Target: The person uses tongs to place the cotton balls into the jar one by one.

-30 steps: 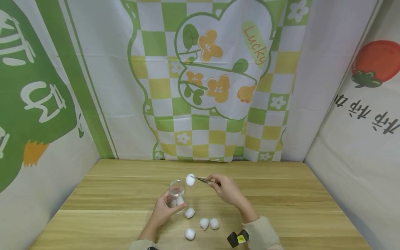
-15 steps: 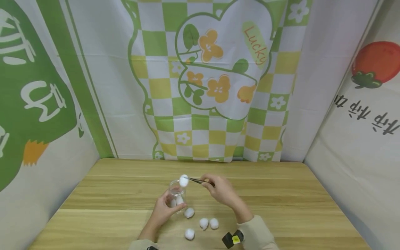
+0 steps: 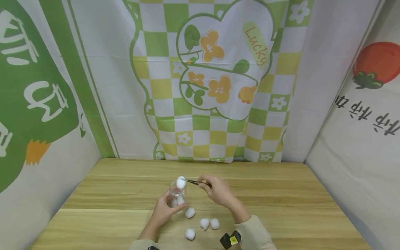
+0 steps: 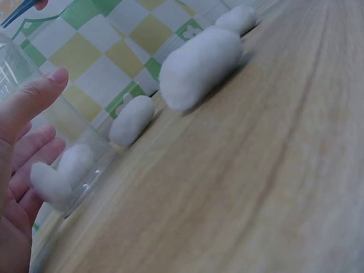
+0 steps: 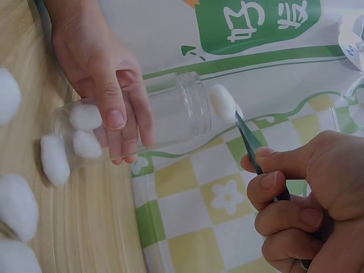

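My left hand (image 3: 165, 209) is wrapped round a clear jar (image 5: 170, 114) that stands upright on the table, its mouth uncovered. Inside, at the bottom, lie two cotton balls (image 5: 86, 117). With my right hand (image 3: 217, 190) I grip dark metal tweezers (image 5: 248, 139), their tips pinching another cotton ball (image 3: 181, 182). That ball hangs just above the jar's mouth, apart from the rim in the right wrist view. Nearest the jar's base on the outside sits a loose cotton ball (image 3: 190, 213).
More cotton balls lie on the wooden table (image 3: 281, 201) toward the front: a touching pair (image 3: 204, 224) and a single one (image 3: 190, 234). A checked cloth (image 3: 200, 139) hangs behind the table's back edge, with printed cloth walls at both sides.
My right hand has moved left, carrying the cotton ball in the tweezers from beside the jar to over its mouth. The left hand and jar have stayed put.
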`<state>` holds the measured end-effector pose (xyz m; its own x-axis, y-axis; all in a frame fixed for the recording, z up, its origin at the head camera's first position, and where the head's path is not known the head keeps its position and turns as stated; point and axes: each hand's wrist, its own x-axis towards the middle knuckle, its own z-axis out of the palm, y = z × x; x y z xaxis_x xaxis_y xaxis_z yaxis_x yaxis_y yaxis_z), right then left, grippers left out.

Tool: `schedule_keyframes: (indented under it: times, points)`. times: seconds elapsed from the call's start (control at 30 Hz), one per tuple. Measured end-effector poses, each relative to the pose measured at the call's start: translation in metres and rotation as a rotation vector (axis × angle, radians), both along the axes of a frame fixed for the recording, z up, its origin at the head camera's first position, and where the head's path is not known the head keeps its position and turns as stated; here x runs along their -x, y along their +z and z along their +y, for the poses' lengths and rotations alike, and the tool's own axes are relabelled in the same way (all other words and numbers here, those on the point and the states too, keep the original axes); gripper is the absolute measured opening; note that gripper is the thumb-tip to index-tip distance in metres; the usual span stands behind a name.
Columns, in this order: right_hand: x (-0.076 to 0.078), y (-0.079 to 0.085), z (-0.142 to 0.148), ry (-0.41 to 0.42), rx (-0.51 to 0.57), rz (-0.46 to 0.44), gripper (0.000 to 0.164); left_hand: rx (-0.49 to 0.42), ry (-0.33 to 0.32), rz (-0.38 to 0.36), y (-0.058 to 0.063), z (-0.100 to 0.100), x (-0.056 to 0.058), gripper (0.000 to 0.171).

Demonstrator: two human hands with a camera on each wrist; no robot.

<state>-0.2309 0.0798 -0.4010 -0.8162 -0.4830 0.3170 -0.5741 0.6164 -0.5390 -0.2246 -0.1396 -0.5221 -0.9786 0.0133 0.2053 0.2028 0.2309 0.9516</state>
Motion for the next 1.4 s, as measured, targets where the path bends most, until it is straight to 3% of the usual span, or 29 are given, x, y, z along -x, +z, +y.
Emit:
schedule_keyframes:
  times: [0.23,0.63,0.87,1.4]
  points:
    - [-0.001,-0.003,-0.003,0.010,-0.021,0.015,0.012,-0.010,0.007,-0.006,0.001,0.000,0.000,0.058]
    - [-0.003,-0.007,-0.004,0.031,-0.032,-0.107,0.014,0.014,-0.017,0.014,-0.001,-0.001,0.001,0.064]
    - [-0.003,-0.007,-0.003,0.036,-0.027,-0.105,0.016,0.009,-0.036,0.041,-0.001,0.000,0.000,0.063]
    - [-0.005,-0.007,0.006,0.032,0.022,-0.139,0.017,0.014,-0.030,0.028,-0.001,-0.001,0.001,0.066]
